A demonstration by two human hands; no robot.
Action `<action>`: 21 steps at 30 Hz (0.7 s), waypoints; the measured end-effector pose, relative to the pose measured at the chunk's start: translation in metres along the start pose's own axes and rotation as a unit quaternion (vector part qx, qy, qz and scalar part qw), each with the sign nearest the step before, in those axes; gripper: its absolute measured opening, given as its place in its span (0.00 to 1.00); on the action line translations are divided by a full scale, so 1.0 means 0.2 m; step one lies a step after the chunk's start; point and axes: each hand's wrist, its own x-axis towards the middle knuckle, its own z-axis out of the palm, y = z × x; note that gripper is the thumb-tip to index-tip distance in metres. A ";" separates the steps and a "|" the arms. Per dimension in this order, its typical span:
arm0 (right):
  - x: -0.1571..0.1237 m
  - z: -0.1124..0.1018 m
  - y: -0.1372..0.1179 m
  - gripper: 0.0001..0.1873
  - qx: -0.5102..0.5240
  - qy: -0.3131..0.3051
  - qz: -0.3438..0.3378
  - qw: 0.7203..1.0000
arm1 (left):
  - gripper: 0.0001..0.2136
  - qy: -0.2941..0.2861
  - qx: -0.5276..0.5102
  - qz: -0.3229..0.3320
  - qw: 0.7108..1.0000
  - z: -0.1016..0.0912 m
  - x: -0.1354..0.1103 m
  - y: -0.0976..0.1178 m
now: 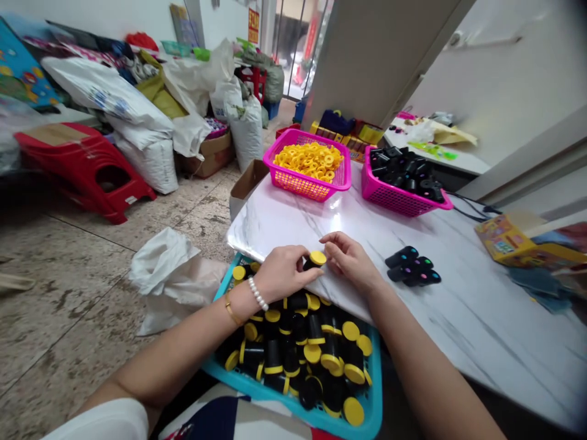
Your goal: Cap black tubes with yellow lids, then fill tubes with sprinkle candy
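Note:
Between the thumb and fingers of my left hand (287,269) is a small black cylinder with a yellow cap (316,259), its cap turned upward. It is held over the table's near edge. My right hand (348,260) is just to the right of it, fingers curled and thumb close to the index finger; whether anything is pinched there is hidden. Below both hands, a teal basket (376,391) is heaped with the same yellow-capped black cylinders (274,354). Several black cylinders with coloured dots on their ends (413,267) lie grouped on the table right of my right hand.
On the white marbled table (458,324) stand a pink basket of yellow rings (305,190) and a pink basket of black parts (398,198). A yellow box (509,238) sits at the right. A white sack (165,275) and a red stool (87,165) are on the floor leftward.

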 end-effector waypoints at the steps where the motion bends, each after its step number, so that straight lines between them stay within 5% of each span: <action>1: 0.00 0.00 0.00 0.16 -0.002 0.000 0.001 1.000 | 0.13 0.013 0.015 -0.015 1.000 -0.05 -0.07 -0.01; 5: -0.01 0.02 -0.03 0.17 -0.043 -0.005 -0.013 0.999 | 0.15 0.064 0.123 -0.116 0.984 -0.20 -0.35 -0.10; 8: 0.00 0.03 -0.03 0.18 -0.054 -0.005 -0.027 0.998 | 0.18 0.067 0.109 -0.161 0.979 -0.22 -0.48 -0.18; 12: 0.01 0.02 -0.01 0.17 -0.064 0.028 -0.038 0.997 | 0.17 0.105 0.025 -0.189 0.976 -0.21 -0.55 -0.25; 16: -0.02 -0.01 -0.02 0.15 -0.050 0.142 -0.070 0.986 | 0.15 0.159 -0.008 -0.220 0.962 -0.27 -0.60 -0.34; 21: -0.19 0.06 -0.01 0.13 -0.045 0.179 -0.086 0.979 | 0.17 0.153 -0.005 -0.269 0.951 -0.29 -0.64 -0.52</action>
